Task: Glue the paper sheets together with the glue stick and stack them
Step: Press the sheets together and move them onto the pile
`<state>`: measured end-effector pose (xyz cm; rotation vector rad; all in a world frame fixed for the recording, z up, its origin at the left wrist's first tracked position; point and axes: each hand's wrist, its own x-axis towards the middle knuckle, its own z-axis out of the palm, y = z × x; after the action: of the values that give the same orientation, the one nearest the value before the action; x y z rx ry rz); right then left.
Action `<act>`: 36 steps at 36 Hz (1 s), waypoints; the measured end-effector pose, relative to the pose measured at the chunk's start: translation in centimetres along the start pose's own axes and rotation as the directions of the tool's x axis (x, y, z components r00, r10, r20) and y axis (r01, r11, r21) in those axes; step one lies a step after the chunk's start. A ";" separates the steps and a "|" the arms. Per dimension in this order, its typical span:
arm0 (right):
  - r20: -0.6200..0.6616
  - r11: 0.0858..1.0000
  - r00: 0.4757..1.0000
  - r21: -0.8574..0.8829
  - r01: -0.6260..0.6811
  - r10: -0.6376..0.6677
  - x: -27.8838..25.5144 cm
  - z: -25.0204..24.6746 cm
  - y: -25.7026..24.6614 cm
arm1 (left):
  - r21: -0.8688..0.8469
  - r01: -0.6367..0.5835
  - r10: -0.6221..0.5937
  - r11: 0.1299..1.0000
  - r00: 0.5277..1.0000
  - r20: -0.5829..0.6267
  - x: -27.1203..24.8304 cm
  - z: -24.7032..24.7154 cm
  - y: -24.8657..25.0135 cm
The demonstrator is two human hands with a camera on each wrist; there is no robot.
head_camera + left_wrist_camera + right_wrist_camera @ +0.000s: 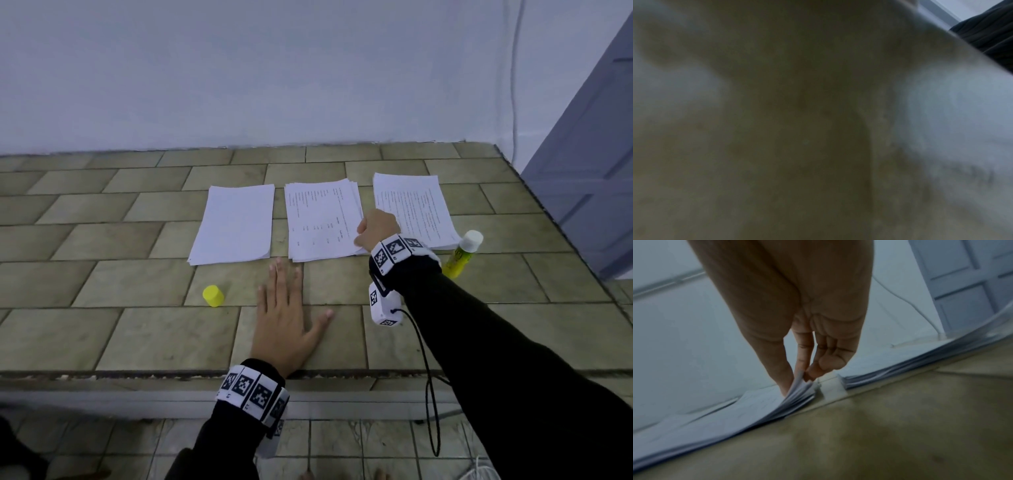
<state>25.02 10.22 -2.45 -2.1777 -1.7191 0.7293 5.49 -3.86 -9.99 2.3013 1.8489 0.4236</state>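
Head camera looks down on a tiled table (144,284) where three stacks of paper lie side by side: a blank left stack (234,222), a printed middle stack (322,219) and a printed right stack (414,209). The right hand (378,229) reaches over the near right corner of the middle stack; from the right wrist view its fingertips (813,371) and thumb pinch the corner of the top sheets there and lift it, so the edges fan upward while the rest of that stack (719,412) lies flat. The left hand (286,318) rests flat on the tiles, fingers straight and spread, holding nothing, just in front of the gap between the left and middle stacks. The left wrist view is only a blur. A glue stick (464,253) with its white end showing lies at the near right corner of the right stack, behind the right wrist. Its yellow cap (213,295) stands apart on the tiles, left of the left hand.
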 end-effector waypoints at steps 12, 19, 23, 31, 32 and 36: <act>-0.144 0.986 0.976 -0.057 0.158 -0.164 -2.6 -0.6 1.3 | -0.048 0.010 -0.010 0.999 1.000 -0.009 0.0 -0.1 0.0; -0.546 0.910 0.751 -0.055 0.411 -0.371 -7.9 -4.8 3.1 | -0.172 0.039 -0.039 0.984 0.999 0.003 0.1 -0.6 -0.1; -0.653 0.933 0.692 -0.067 0.352 -0.308 -9.1 -6.4 4.9 | -0.295 0.110 -0.091 0.949 0.993 0.078 0.5 -2.8 0.2; -0.594 0.956 0.803 0.260 0.135 0.048 -8.4 -6.9 9.6 | -0.545 0.149 -0.179 0.825 0.984 -0.003 4.2 -11.0 0.2; -0.566 0.944 0.819 0.313 0.105 0.096 -8.3 -6.9 10.0 | -0.538 0.172 -0.205 0.825 0.979 -0.001 5.1 -11.5 -0.4; -0.377 0.891 0.898 0.453 -0.036 0.227 -8.0 -6.5 11.0 | -0.333 0.339 -0.350 0.880 0.936 0.028 9.2 -11.3 -4.1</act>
<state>36.24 0.35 -0.77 -1.9623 -1.0727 0.5522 -0.04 5.42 0.59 1.7129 1.9709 0.6630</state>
